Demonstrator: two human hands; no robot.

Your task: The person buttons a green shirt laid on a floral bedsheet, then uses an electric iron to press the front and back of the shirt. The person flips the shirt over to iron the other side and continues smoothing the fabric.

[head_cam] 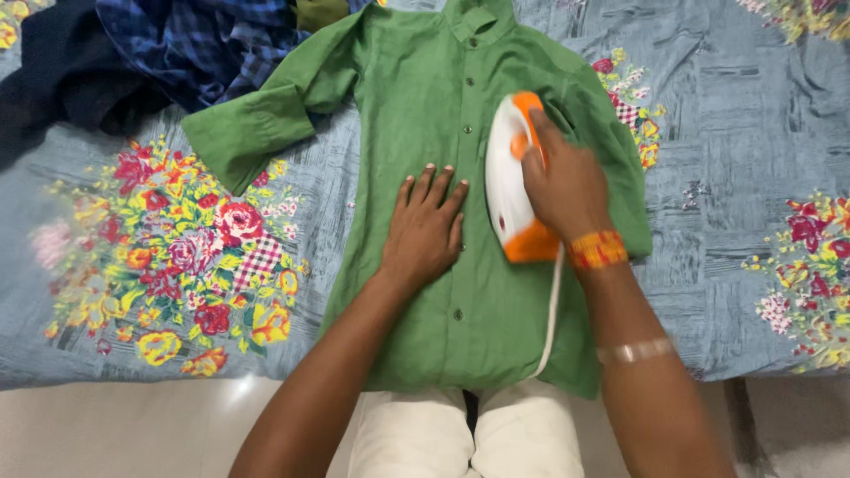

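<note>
Green shirt point(443, 106): R hand point(567, 190) grips iron point(509, 186), L hand point(425, 226) flat.

**Green, orange and florals**

The button-front cotton shirt point(425, 115) is plain green. The small electric iron point(512, 181) is white with orange trim and a white cord. The bed sheet point(744, 115) is grey-blue with red, pink and yellow flower clusters. A blue checked cloth point(212, 44) lies beside a dark navy garment point(62, 71).
</note>
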